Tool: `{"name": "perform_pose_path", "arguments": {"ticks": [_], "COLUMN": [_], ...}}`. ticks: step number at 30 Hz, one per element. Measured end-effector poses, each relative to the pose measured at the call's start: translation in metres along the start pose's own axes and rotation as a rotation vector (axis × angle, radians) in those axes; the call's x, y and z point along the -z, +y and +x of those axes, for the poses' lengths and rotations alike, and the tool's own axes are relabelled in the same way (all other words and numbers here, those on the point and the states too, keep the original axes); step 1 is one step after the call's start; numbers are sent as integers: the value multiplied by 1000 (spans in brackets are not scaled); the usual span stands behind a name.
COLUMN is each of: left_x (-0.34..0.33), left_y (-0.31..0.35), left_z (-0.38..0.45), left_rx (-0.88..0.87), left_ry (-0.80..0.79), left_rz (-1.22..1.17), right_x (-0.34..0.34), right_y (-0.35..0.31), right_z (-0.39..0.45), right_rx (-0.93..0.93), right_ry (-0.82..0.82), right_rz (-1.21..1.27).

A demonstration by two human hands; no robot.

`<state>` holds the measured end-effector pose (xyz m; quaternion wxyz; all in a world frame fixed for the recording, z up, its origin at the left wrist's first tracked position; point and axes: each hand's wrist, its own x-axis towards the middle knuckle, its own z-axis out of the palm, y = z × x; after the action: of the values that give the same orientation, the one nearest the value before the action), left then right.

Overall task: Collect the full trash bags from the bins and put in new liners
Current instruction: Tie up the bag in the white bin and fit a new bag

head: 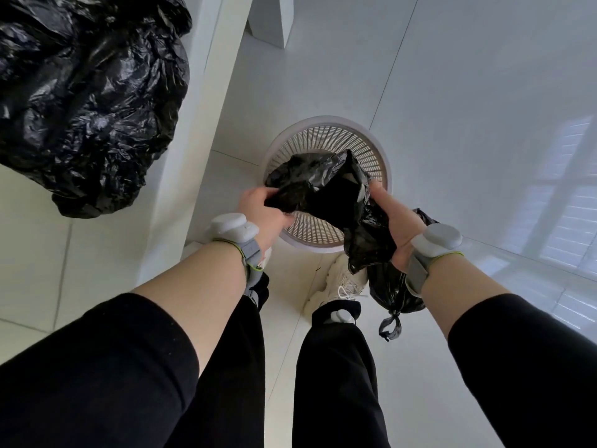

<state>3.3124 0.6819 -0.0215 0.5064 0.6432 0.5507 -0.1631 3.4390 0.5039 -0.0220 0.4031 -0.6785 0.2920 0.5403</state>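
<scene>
Fingers (258,197) of both hands clamped on black liner (326,185) — above slatted bin (326,132), no writing legible

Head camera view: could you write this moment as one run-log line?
stage: fitting new liner | left hand: grips black liner | right hand: grips liner | white mesh bin: unlined, below | large black bag: upper left

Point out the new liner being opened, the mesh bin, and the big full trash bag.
new liner (326,189), head view, on the dark opened mouth held between both hands.
mesh bin (329,137), head view, on the far inner slatted wall.
full trash bag (87,92), head view, on its crinkled middle.
</scene>
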Motion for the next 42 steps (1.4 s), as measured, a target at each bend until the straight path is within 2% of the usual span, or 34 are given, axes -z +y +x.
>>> {"name": "perform_pose_path", "arguments": {"ticks": [2,7,10,12,16,18,21,25,27,29,31,35,38,42], "left_x": [0,13,17,18,17,15,12,5,4,3,4,2,-2,-6], "left_y": [-2,-7,-9,-9,-6,-5,-5,0,1,0,0,3,9,20], "left_z": [11,39,49,53,53,52,51,49,48,49,54,66,79,96], "left_rx": [-20,44,65,79,116,70,2,-41,-69,-110,-153,-189,-185,-211], "left_ry": [75,174,249,332,472,448,343,269,221,195,191,172,141,109], "left_rz": [118,229,174,137,134,106,72,-54,-79,-32,15,79,145,210], "right_x": [4,15,19,18,10,6,-1,-11,-13,-13,-11,-4,3,8], "right_y": [1,3,-1,-3,-6,-6,-1,7,9,6,-3,-34,-55,-79], "right_z": [3,18,25,25,24,23,17,18,26,32,36,41,59,82], "right_rx": [67,176,228,318,392,405,546,677,688,651,542,409,435,455], "right_ry": [-42,63,118,118,15,-3,94,89,165,284,354,341,322,358], "right_rz": [-24,-520,-548,-659,-941,-895,-787,-933,-1004,-894,-633,-191,-112,-179]}}
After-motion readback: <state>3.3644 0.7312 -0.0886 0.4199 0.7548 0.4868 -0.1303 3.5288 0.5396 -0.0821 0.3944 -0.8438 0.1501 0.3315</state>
